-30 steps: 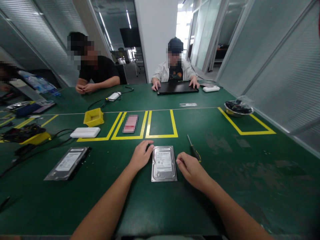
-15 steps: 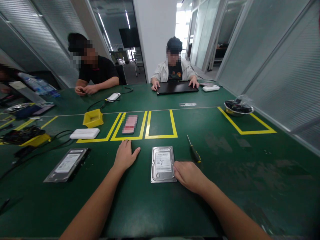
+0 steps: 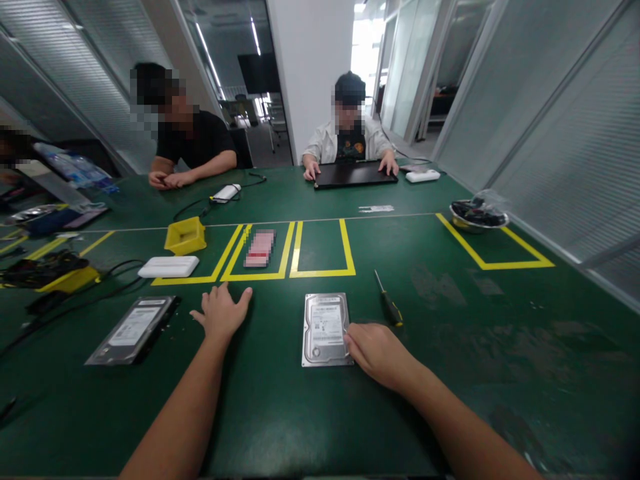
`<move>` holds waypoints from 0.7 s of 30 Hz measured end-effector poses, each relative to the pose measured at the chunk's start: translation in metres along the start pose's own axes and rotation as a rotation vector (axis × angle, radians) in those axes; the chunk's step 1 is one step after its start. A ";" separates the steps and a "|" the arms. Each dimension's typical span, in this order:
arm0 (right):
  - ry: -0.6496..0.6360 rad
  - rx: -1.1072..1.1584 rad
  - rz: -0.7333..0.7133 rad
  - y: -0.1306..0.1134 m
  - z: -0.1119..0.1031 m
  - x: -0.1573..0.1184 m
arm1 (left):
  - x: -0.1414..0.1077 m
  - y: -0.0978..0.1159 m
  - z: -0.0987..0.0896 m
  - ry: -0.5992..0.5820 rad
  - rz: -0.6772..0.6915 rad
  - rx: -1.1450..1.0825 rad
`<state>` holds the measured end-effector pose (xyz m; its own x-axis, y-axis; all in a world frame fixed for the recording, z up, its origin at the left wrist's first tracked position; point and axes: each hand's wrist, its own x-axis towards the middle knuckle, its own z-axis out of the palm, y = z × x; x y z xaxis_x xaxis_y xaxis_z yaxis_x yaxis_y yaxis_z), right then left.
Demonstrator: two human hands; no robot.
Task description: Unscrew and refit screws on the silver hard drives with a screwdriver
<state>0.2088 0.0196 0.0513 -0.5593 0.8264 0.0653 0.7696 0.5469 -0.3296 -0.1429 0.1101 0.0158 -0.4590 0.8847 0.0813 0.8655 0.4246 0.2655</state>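
A silver hard drive (image 3: 327, 330) with a white label lies flat on the green table in front of me. My right hand (image 3: 373, 348) is closed at its right edge, thumb and curled fingers against the side; the fingertips are partly hidden. My left hand (image 3: 221, 312) is open with fingers spread, palm down, holding nothing, between that drive and a second hard drive (image 3: 133, 331) in a clear bag on the left. Just beyond my right hand lies a screwdriver (image 3: 389, 300) with a black and yellow handle.
Yellow tape (image 3: 323, 273) marks several areas; a blurred pink item (image 3: 260, 249) lies in one. Leftward are a white power strip (image 3: 169, 267), a yellow bin (image 3: 185, 237) and cables (image 3: 40, 272). A metal bowl (image 3: 479, 217) stands right. Across sit two people, one holding a black panel (image 3: 356, 175).
My left hand has moved left, towards the bagged drive, and its fingers have spread. My right hand and the drive beside it have hardly moved.
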 end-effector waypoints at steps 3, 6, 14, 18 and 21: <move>0.004 0.023 0.006 0.000 0.001 0.002 | -0.003 0.002 0.004 0.002 -0.006 -0.027; 0.049 0.097 0.005 0.002 0.003 0.002 | -0.005 0.005 0.006 0.074 0.109 -0.067; 0.159 0.407 0.055 0.003 0.001 0.004 | -0.032 0.039 -0.013 0.199 0.415 -0.340; 0.198 0.617 0.136 0.004 0.003 0.003 | -0.061 0.066 -0.024 0.200 0.839 -0.187; 0.218 0.843 0.217 0.005 0.006 0.004 | -0.083 0.085 -0.031 0.140 1.112 -0.262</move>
<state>0.2083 0.0251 0.0441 -0.2912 0.9541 0.0703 0.3220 0.1669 -0.9319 -0.0379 0.0668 0.0615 0.5003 0.7088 0.4974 0.7449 -0.6451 0.1701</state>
